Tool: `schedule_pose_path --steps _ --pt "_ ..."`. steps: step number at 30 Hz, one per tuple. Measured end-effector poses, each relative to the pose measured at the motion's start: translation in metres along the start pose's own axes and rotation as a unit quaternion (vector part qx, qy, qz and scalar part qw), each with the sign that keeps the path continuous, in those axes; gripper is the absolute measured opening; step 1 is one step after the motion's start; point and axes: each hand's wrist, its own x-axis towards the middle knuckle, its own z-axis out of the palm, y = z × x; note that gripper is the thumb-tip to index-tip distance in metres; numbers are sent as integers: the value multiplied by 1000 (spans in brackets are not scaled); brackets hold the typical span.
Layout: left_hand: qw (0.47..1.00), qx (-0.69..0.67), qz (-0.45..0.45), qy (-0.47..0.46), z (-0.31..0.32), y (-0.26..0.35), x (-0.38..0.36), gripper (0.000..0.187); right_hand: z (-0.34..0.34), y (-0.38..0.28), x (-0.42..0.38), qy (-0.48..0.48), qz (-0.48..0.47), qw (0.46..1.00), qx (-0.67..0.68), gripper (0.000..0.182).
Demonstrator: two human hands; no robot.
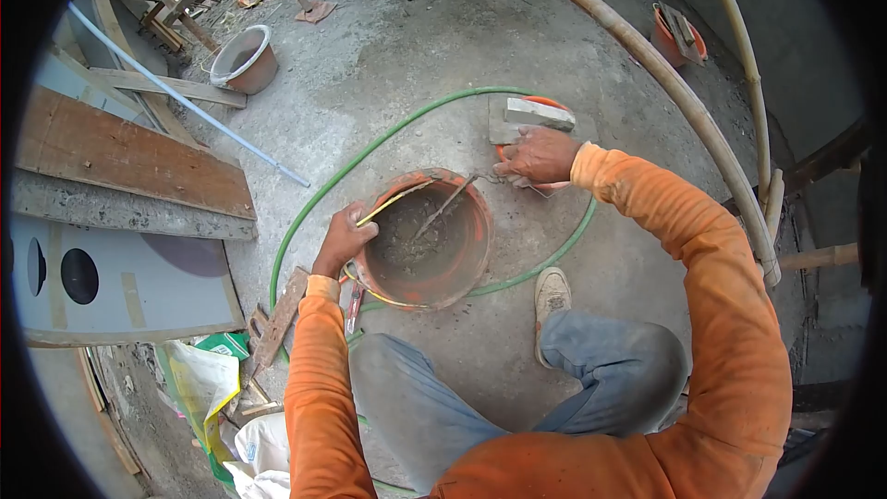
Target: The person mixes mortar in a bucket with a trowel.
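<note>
**Mixing mortar in the orange bucket: steady the rim, work the trowel**

The left hand is curled around the near-left rim of the orange bucket, fingers closed over the edge where a yellow band or handle strip runs along it. That grasp looks like the anchor; judged from here, the bucket will stay put best if this hand bears down on the rim rather than pulling it sideways, since the bucket stands on bare concrete floor and could slide.

The right hand reaches past the far-right side of the bucket and rests, knuckles up and fingers bent, on a second orange container whose top is covered by a grey float or board. Whether it is gripping something beneath the palm cannot be told; the fingers are hidden.

Inside the bucket lies wet grey mortar, with a thin trowel or mixing rod leaning from the mix to the far rim, touched by neither hand.

A green hose loops around the bucket. Wooden planks lie to the left, and another bucket stands well apart.
</note>
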Motion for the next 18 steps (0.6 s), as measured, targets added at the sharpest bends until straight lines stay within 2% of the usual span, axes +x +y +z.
schedule_pose_path --steps 2,3,5,7,10,11,14,17,18 --pt "1000 0 8 -20 -1 4 -2 37 -24 9 7 58 -13 998 4 32" --pt "999 -1 18 -33 -2 5 -2 37 -31 13 10 57 -11 998 6 32" --pt "999 -5 25 -34 -3 1 -1 37 -37 21 16 -5 -17 1000 -13 31" --pt "999 4 25 -31 -4 -6 -2 37 -23 14 10 20 -22 999 18 28" --pt "1000 -18 9 0 2 2 -6 34 4 -5 -3 -74 47 993 75 25" --pt "1000 -21 9 6 2 5 -6 33 0 -19 -8 -114 28 992 51 23" --pt "1000 -12 6 13 8 12 4 30 5 -47 -9 -101 19 994 24 20" --pt "1000 -6 11 23 22 24 11 28 -1 -68 5 -80 55 995 38 19" --pt "999 26 -4 38 25 28 15 29 -5 -73 13 -47 75 996 23 21"
